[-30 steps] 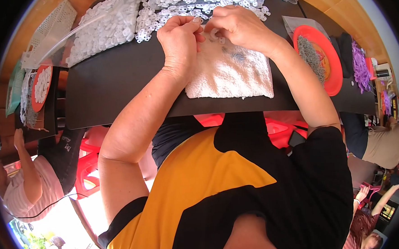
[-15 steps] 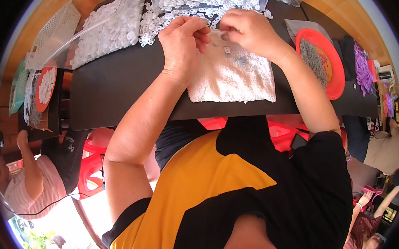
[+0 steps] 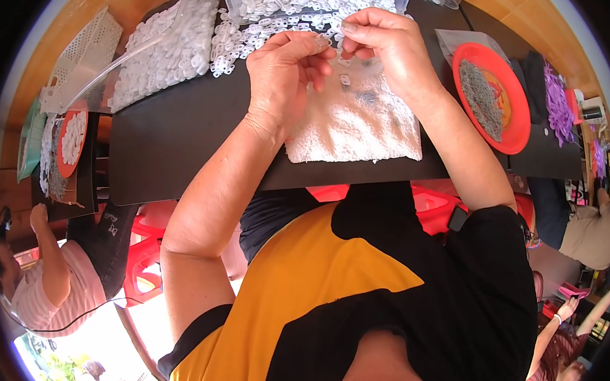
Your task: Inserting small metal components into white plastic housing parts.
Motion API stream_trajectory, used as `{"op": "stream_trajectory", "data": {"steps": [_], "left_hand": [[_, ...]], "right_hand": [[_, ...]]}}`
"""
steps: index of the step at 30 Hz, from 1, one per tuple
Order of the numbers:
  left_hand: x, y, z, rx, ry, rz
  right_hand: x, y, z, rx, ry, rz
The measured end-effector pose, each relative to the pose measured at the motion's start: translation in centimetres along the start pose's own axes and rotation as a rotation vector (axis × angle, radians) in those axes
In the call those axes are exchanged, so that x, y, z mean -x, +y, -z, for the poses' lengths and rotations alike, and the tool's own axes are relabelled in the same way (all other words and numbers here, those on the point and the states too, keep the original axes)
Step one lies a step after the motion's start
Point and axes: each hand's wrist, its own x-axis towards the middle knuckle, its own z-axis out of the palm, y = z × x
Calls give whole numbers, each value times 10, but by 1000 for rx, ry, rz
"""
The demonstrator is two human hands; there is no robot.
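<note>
Both L hand (image 3: pixel 279 71) & R hand (image 3: pixel 396 53) over wht cloth (image 3: pixel 357 136) on bench (image 3: pixel 185 148); L fingers pinch small wht pc (image 3: pixel 324 40), R fingers curled, can't tell if gripping.

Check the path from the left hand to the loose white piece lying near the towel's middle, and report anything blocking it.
Nothing visible is in the way: only bare towel shows between the lower fingers of the left hand and the loose white piece.

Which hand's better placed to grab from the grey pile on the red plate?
Right, likely: the right hand is nearer the grey pile, its forearm close beside the red plate. The left hand is farther off, past the right.
</note>
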Motion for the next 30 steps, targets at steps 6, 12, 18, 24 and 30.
{"op": "stream_trajectory", "data": {"steps": [6,12,18,24,30], "left_hand": [[-1,-1,0,31,-10,17],[-1,-1,1,32,5,7],[3,0,-3,-9,14,-36],[4,-1,-3,-19,11,-74],[4,-1,-4,-67,6,-86]], "right_hand": [[2,-2,0,-16,-19,8],[3,-3,-2,39,-30,31],[5,-4,-3,44,-4,41],[5,-4,-4,33,-1,59],[6,-2,-5,64,-15,66]]}}
